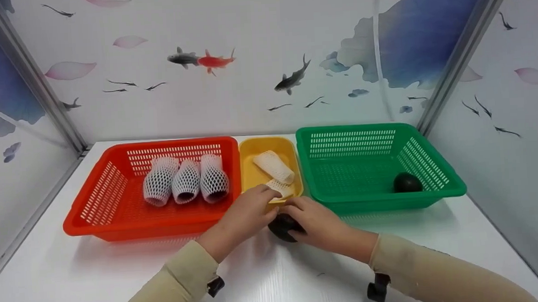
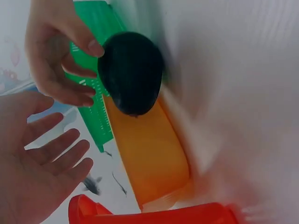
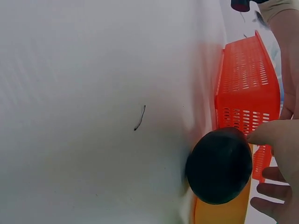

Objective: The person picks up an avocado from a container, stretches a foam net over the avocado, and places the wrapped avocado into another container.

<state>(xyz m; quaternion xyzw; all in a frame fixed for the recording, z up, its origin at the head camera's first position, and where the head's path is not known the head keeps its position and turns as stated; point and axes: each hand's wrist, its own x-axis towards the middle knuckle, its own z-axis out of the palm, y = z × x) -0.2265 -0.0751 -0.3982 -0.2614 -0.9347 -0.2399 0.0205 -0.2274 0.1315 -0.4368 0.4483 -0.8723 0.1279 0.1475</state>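
A dark avocado sits on the white table just in front of a small yellow basket. Over its top, my right hand has loosely bent fingers spread apart. Its thumb reaches the fruit's side in the left wrist view, where the avocado shows whole and the right hand is not closed around it. My left hand is over the front rim of the yellow basket, near white foam net sleeves. Its fingers are spread and hold nothing in the left wrist view, where the left hand appears palm-on.
A red basket on the left holds three net-sleeved fruits. On the right, a green basket contains one bare avocado. Printed walls enclose the table's back and sides.
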